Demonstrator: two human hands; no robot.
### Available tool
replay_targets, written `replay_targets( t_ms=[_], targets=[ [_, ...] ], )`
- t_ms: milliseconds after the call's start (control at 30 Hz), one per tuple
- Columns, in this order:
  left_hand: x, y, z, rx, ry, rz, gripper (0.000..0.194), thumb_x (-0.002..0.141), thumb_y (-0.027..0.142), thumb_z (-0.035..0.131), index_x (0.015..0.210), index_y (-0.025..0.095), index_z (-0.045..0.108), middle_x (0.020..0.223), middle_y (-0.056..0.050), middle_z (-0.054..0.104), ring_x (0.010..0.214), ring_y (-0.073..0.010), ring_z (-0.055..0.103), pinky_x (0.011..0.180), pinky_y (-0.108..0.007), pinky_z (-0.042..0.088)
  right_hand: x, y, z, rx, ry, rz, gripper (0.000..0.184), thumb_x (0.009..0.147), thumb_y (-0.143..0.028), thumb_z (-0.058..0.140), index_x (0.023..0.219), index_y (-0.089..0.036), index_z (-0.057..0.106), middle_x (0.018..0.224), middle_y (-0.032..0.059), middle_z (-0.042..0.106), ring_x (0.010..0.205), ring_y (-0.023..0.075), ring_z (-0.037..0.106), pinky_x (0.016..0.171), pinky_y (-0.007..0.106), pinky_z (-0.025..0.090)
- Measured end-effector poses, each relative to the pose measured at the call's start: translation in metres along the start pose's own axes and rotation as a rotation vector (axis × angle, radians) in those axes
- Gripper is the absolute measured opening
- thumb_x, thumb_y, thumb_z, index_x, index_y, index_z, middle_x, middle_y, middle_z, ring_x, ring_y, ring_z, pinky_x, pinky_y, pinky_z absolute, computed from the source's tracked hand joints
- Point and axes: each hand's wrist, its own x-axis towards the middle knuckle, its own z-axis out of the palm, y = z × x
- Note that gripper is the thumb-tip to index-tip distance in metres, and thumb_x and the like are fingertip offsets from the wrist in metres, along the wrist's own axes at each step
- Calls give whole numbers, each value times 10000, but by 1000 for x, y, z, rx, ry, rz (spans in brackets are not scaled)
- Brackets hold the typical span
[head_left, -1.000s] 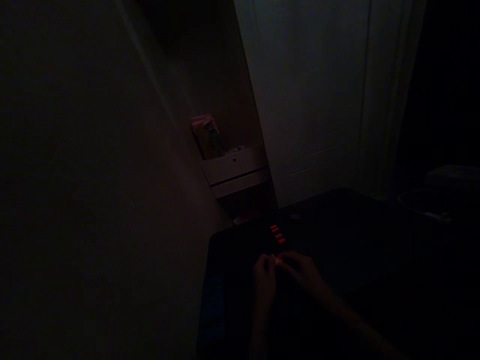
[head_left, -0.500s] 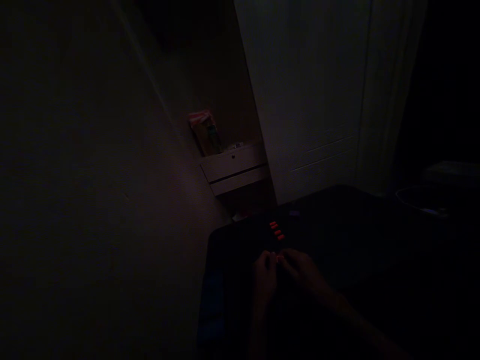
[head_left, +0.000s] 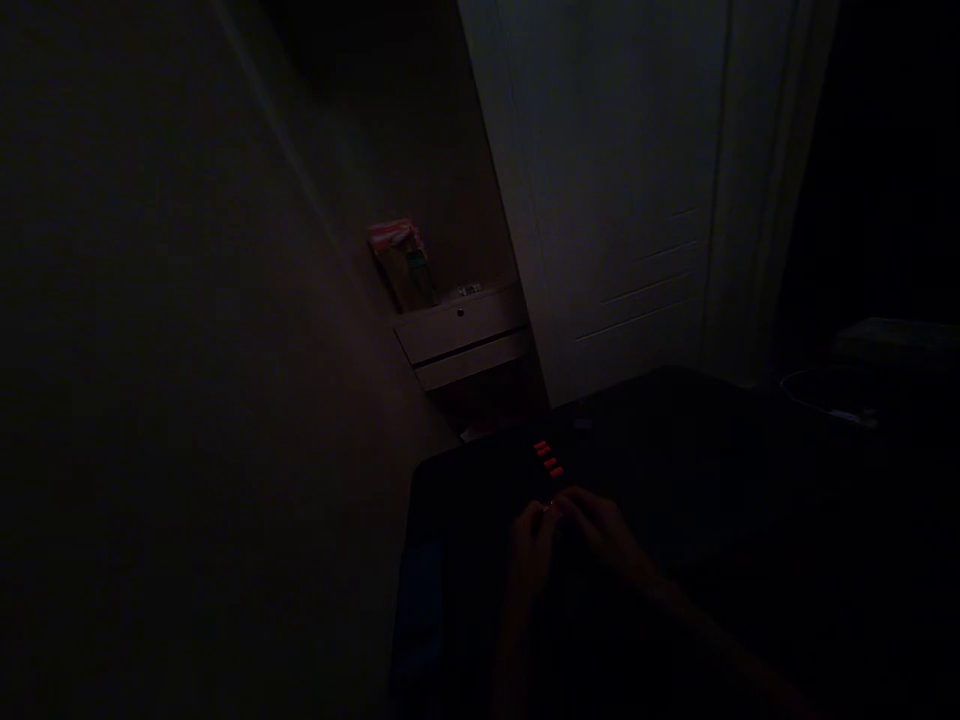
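The scene is very dark. My left hand (head_left: 531, 548) and my right hand (head_left: 600, 530) meet over a dark table (head_left: 675, 470), fingertips pinched together around a small orange piece (head_left: 553, 507) that barely shows between them. Just beyond my hands, a short row of small orange pieces (head_left: 548, 460) lies on the table. Both hands have their fingers curled; which hand grips the piece is unclear.
A pale drawer unit (head_left: 463, 340) stands against the wall beyond the table, with a pink-topped packet (head_left: 397, 262) on it. A light door (head_left: 630, 190) rises behind. A dim round shape (head_left: 825, 400) sits at the far right.
My hands have edged slightly away from me toward the row of orange pieces, and the orange piece between my fingers shows less. The view has shifted a little.
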Motion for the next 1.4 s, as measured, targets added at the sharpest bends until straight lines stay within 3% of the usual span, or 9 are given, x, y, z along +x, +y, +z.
replay_targets(
  t_ms=[100, 267, 467, 633, 833, 1100, 1400],
  targets=[
    [0, 5, -1, -44, 42, -8, 369, 873, 494, 578, 674, 184, 570, 638, 11, 539, 633, -149, 506, 626, -264, 393, 0, -6, -1, 49, -10, 4, 356, 933, -477, 521, 856, -190, 718, 855, 70, 753, 795, 230, 693, 752, 324, 531],
    [-1, 9, -3, -83, 74, -8, 383, 862, 522, 597, 685, 184, 564, 640, 18, 514, 625, -139, 473, 605, -251, 378, -1, -10, 0, 119, 5, 70, 312, 893, -451, 594, 996, -193, 737, 1014, 87, 769, 958, 260, 706, 874, 356, 527],
    [-2, 2, -4, -14, 55, 45, 394, 926, 519, 512, 725, 185, 568, 677, 8, 534, 658, -147, 483, 621, -256, 377, 1, -6, 2, 57, -11, 97, 299, 887, -449, 590, 854, -179, 713, 844, 49, 736, 812, 224, 685, 740, 307, 514],
    [-2, 1, -3, -1, 47, 46, 398, 924, 535, 518, 727, 191, 559, 689, 11, 532, 665, -146, 483, 629, -256, 375, 2, 2, 4, 45, -62, 108, 395, 916, -520, 537, 774, -179, 675, 759, 26, 687, 723, 190, 630, 658, 274, 487],
    [-2, 4, -1, 10, -27, 72, 387, 953, 495, 475, 714, 195, 526, 677, 17, 510, 661, -144, 462, 629, -259, 362, 3, 7, 3, 71, -12, 91, 421, 898, -566, 524, 741, -202, 664, 751, 35, 683, 734, 209, 623, 682, 288, 501],
    [-4, 9, 0, 3, 14, 53, 416, 927, 564, 504, 752, 194, 581, 739, -12, 589, 721, -163, 515, 679, -265, 417, -2, -3, 1, 36, 21, 80, 443, 920, -594, 483, 762, -211, 640, 768, 46, 689, 740, 213, 618, 696, 294, 496],
    [-2, 5, -1, 8, 51, 49, 488, 927, 626, 459, 733, 190, 561, 694, -4, 550, 650, -148, 484, 628, -262, 399, -1, -5, 5, 50, 55, 13, 332, 955, -502, 503, 884, -215, 654, 885, 47, 704, 834, 208, 646, 792, 301, 513]
  ],
)
